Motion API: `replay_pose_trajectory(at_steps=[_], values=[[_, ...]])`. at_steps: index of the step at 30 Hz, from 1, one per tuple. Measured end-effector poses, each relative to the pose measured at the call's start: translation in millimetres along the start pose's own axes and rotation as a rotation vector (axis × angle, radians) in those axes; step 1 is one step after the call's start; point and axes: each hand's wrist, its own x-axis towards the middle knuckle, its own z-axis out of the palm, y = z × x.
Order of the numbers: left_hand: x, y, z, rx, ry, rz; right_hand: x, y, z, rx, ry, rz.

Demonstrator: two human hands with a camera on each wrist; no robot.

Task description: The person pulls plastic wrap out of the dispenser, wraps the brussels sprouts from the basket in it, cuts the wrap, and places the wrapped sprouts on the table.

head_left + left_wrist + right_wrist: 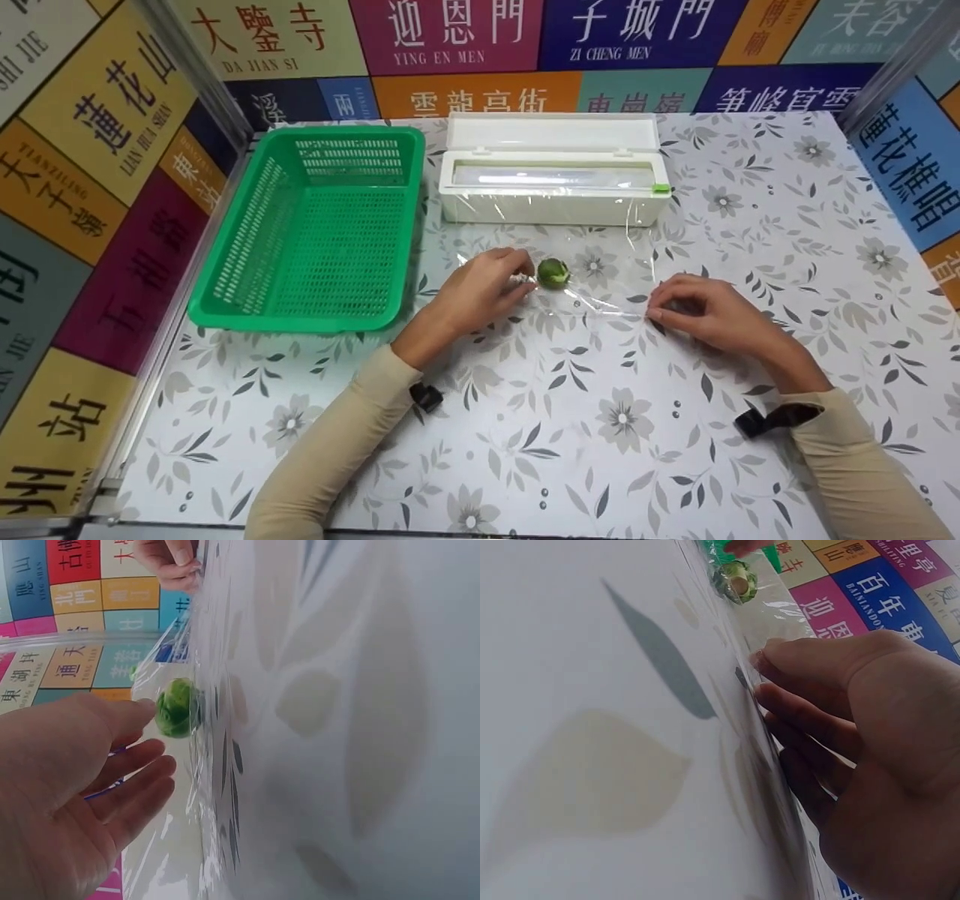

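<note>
Worktop (525, 457), surface white with grey floral pattern, carries a green basket (300, 322), a white dispenser box (555, 210) beside it and clear film (615, 281) spread in front of the box

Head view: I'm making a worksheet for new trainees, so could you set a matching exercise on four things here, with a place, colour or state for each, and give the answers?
Things
1. Basket
2. Long box
3. Vegetable
4. Right hand

Descriptions
A. Small, round and green
B. Pinching the edge of the clear film
C. At the left of the table, with perforated sides
D. White, with its lid open

Right pairs: 1-C, 2-D, 3-A, 4-B
</note>
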Motion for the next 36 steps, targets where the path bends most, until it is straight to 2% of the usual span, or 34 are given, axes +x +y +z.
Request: replay_pose_trajectory(at_steps=[5,11,16,19,24,30,36], values=[[-17.3,-8.0,-7.0,0.014,-0.004,0.001,1.4,-3.2,-0.3,0.021,0.007,0.041],[-33.4,-16.2,-13.9,0.029,-0.03,-0.015,4.5,-8.1,-0.2,-0.022,0.082,0.137],[-38.8,-22.4,-19.0,0.031,-0.009,0.021,8.1,-10.0,-0.5,0.019,0.129,0.178],[-40.4,-25.2,-19.6,0.028,-0.02,0.041,9.5,-9.9,-1.2,0.04,0.138,0.188],[-42.2,-25.5,-18.1,0.031,-0.042,0.024,11.2,-9.1,-2.2,0.057,0.165,0.216],[-42.7,-26.5,-15.8,0.009,0.023,-0.005,14.3,-7.9,-1.4,0.106,0.186,0.249],[-40.9,-29.5,-12.6,-0.03,0.126,-0.008,16.9,-9.7,-1.5,0.132,0.207,0.277]])
